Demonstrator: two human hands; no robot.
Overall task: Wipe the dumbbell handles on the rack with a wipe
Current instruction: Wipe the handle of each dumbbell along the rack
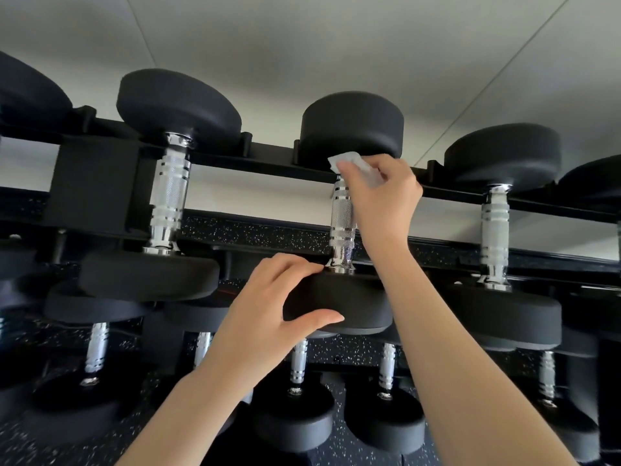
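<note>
A black dumbbell with a chrome knurled handle (342,223) lies across the top tier of the black rack (235,159). My right hand (383,200) pinches a white wipe (353,166) at the far end of that handle, just under the far head (353,126). My left hand (279,307) grips the near head (346,304) of the same dumbbell, fingers curled over its top edge and thumb along its front face.
More dumbbells lie on the top tier to the left (169,193) and right (494,230). A lower tier holds several smaller dumbbells (299,364). Speckled black rubber floor (67,442) lies below, a white wall (336,45) behind.
</note>
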